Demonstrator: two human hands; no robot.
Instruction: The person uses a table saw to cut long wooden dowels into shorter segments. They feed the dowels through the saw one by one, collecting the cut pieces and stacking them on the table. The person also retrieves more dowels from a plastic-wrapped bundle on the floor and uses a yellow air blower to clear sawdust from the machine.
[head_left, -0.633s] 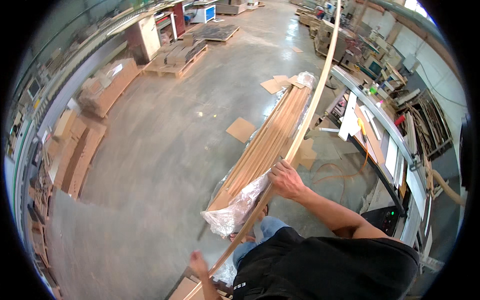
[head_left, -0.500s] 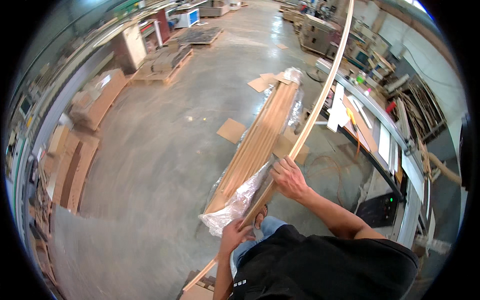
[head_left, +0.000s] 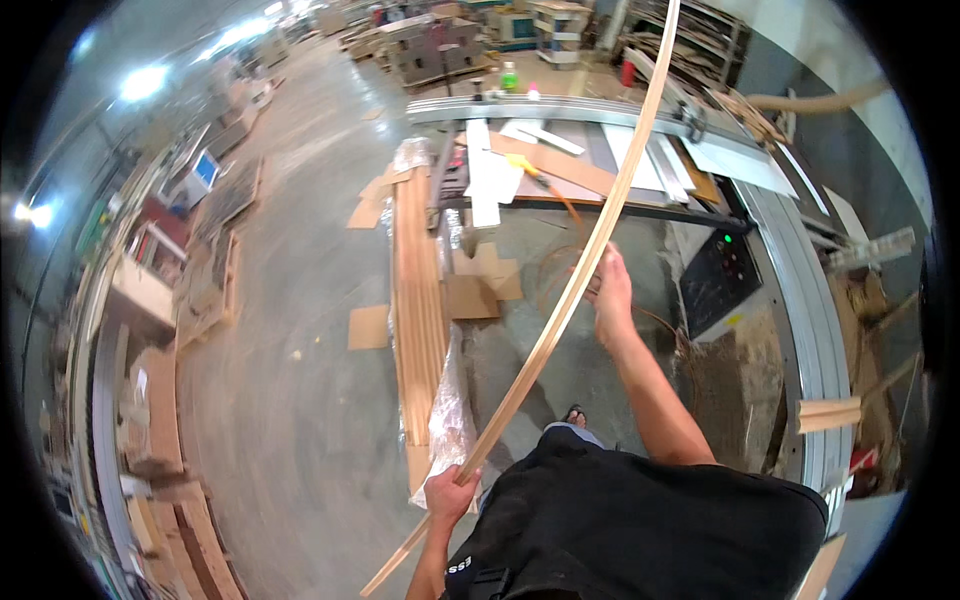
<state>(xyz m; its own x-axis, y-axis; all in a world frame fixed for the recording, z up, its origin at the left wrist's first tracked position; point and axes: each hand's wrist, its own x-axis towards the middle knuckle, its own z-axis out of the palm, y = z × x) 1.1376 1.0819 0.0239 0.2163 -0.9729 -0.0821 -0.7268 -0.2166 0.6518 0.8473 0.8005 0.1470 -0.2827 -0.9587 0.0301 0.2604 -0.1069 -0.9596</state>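
A long, pale wooden strip [head_left: 550, 335] runs slantwise across my front, from low at the left to the top of the view. My left hand [head_left: 450, 495] is closed around its lower part, and a short end sticks out below the fist. Farther up, my right hand [head_left: 612, 290] grips the strip from its right side, the fingertips partly hidden behind the wood. Left of the strip, a long stack of similar wooden strips [head_left: 420, 290] lies on the floor. Crumpled clear plastic wrap [head_left: 453, 425] covers part of the stack's near end.
To the front right stands a sliding-table machine [head_left: 690, 212] with white panels [head_left: 482, 175] and a yellow-handled tool [head_left: 522, 163] on it. Its dark control box [head_left: 718, 285] sits below. Cardboard pieces [head_left: 370, 327] lie beside the stack. Pallets with boards [head_left: 210, 285] line the left.
My body and view have turned right, towards the machine. The wooden strip has swung with me and lifted away from the stack. Both hands still hold it.
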